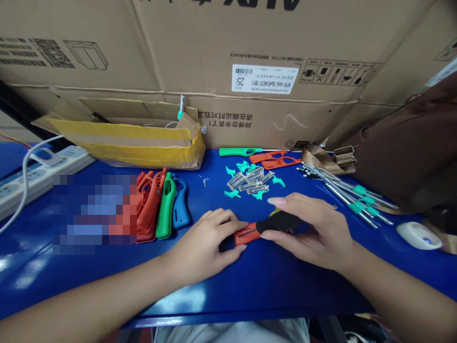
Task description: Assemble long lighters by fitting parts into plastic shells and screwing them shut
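My left hand (210,240) is closed, its fingertips pinching the near end of a red lighter casing (246,233) on the blue table. My right hand (316,228) is closed around what looks like a black-handled screwdriver (278,221) with a bit of yellow, held over the casing's other end; its tip is hidden. Beyond my hands lie clear fuel tanks (250,181) and teal triggers (233,194). A few tiny screws or pins (204,181) are left of them. Red casings (152,209), a green casing (166,207) and a blue casing (181,205) sit to the left.
A yellow-taped carton (143,147) and a white power strip (71,166) stand back left. A green casing with a metal rod (239,152) and red half-shells (280,163) lie behind. Metal rods with wires (350,195) and a white device (418,236) are right.
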The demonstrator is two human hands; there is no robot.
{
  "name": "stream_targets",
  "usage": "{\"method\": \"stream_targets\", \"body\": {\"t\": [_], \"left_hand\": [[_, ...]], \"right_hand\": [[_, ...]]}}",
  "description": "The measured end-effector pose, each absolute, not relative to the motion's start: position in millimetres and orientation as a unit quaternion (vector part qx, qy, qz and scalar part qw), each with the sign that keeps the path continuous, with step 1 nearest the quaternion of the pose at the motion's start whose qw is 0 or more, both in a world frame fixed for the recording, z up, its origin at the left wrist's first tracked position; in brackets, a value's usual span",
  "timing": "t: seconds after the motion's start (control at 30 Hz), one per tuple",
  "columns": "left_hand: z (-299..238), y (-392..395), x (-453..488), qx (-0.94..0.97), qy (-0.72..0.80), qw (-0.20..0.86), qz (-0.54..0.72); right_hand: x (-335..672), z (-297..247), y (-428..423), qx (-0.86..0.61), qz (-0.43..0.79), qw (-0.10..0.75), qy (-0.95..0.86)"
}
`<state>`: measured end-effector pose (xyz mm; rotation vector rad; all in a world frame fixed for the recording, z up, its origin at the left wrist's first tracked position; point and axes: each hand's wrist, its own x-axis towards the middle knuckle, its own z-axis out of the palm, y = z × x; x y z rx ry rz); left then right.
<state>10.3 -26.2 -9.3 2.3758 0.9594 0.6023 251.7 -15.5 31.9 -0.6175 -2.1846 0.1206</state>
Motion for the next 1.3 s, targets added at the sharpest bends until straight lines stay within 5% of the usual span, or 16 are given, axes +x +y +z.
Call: {"method": "stream_targets", "body": {"t": [0.2, 0.4, 0.6, 0.8, 0.97, 1.13, 1.3], "left_hand": [[-9.3, -25.2, 10.9, 0.874, 0.357, 0.247, 0.219], [-9.0, -25.9, 10.4, 0.874, 0.353, 0.254, 0.219], [-8.7, -26.1, 10.9, 0.872, 0.361, 0.246, 0.220], [-8.5, -26.7, 11.1, 0.873, 0.351, 0.253, 0.225], [-8.6, -26.2, 10.6, 0.871, 0.357, 0.254, 0.222], [-9.0, -25.6, 10.5, 0.874, 0.356, 0.253, 0.215], [-8.9, -26.3, 11.4, 0.872, 0.360, 0.252, 0.214]], "right_hand": [[255.1, 31.1, -16.9, -0.213, 0.176, 0.412, -0.868], [252.0, 40.7, -18.1, -0.222, 0.007, 0.408, -0.886], [253.2, 37.1, -17.9, -0.242, 0.123, 0.419, -0.866], [253.8, 39.3, -17.3, -0.247, 0.063, 0.430, -0.866], [253.8, 38.7, -19.6, -0.238, 0.127, 0.417, -0.868], [253.7, 43.8, -19.7, -0.229, 0.019, 0.405, -0.885], [254.5, 38.0, -20.7, -0.252, 0.099, 0.404, -0.874]]}}
